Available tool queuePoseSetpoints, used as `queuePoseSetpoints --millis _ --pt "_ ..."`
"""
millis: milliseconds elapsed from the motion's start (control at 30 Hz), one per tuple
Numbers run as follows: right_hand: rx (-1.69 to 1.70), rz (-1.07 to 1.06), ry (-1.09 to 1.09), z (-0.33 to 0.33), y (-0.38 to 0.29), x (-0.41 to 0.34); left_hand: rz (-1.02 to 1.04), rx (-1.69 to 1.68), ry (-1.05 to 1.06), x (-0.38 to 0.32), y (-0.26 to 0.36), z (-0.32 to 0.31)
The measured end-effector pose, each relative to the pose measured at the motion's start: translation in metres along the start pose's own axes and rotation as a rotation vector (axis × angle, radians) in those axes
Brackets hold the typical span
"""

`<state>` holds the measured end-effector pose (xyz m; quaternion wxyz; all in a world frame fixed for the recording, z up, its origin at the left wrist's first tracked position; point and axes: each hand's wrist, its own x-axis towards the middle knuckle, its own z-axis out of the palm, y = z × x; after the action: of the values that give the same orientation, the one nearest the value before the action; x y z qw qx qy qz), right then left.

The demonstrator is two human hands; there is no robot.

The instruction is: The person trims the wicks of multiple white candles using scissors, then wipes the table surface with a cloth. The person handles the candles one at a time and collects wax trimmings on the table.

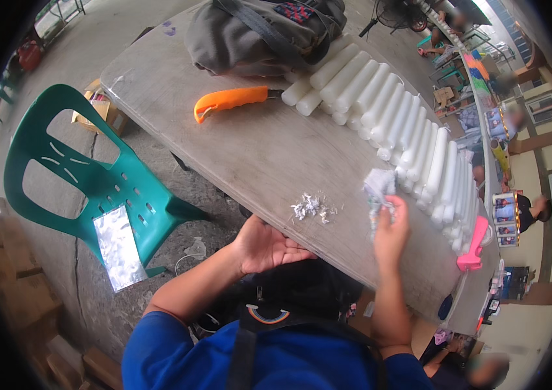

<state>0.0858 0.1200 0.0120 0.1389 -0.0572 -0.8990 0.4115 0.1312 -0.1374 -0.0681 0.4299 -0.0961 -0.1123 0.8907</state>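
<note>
My right hand [393,226] grips a crumpled whitish cloth [380,183] just above the tabletop. Below the table's near edge, my left hand [271,247] is held palm up with the fingers apart and nothing in it. Between the hands, a small heap of white shavings [311,207] lies on the grey table [256,161]. Long white candles [388,107] are stacked in a row along the far side, some with wicks showing. An orange-handled knife [231,100] rests at the left end of the stack, its blade partly hidden.
A grey bag [256,39] sits at the table's far end. Near the right end lies a pink plastic tool [473,248]. A green plastic chair [95,185] stands at left with a silver pouch [119,248] on its seat. Cardboard boxes [22,278] line the lower left. Other people sit farther right.
</note>
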Motion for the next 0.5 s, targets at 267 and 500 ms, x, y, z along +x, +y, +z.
queuePoseSetpoints --millis 267,500 --pt "0.062 -0.307 -0.308 0.055 -0.062 -0.041 0.002 -0.069 -0.074 -0.007 0.005 -0.011" --pt "0.616 0.078 -0.226 0.037 -0.046 -0.023 0.083 0.182 0.252 -0.011 0.005 0.002"
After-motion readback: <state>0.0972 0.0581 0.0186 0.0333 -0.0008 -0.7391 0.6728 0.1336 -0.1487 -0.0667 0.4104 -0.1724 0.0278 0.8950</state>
